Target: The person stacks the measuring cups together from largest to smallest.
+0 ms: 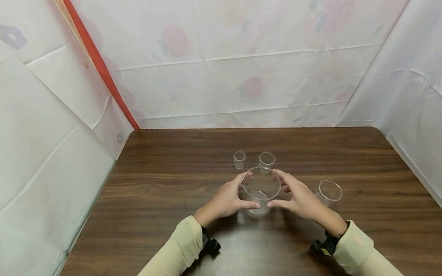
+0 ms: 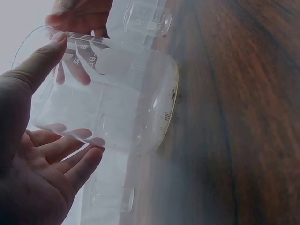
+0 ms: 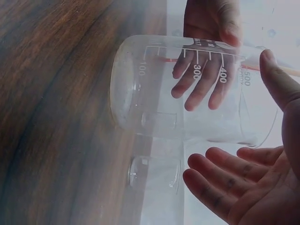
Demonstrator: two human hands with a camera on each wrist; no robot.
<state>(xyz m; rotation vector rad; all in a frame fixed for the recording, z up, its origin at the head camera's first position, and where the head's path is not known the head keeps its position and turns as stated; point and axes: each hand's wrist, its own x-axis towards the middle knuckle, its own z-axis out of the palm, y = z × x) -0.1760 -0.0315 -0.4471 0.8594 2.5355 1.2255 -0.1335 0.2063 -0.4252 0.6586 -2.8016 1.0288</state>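
Observation:
A large clear glass beaker (image 1: 258, 194) with white volume marks stands upright between the two hands, its base at the table surface. My left hand (image 1: 228, 198) curves loosely about its left side; the thumb (image 2: 44, 58) lies against the glass and the fingertips meet its far side in the left wrist view. From the right, my right hand (image 1: 299, 196) surrounds it loosely. In the right wrist view the right fingers (image 3: 225, 180) are nearly straight, with a gap between them and the glass, while the thumb is near the rim.
Behind the large beaker stand a tiny beaker (image 1: 240, 160) and a somewhat bigger one (image 1: 266, 159). Another small beaker (image 1: 330, 190) is just right of my right hand. Pale patterned sheets (image 1: 216, 85) enclose the brown wooden table (image 1: 161, 174) at the back and sides.

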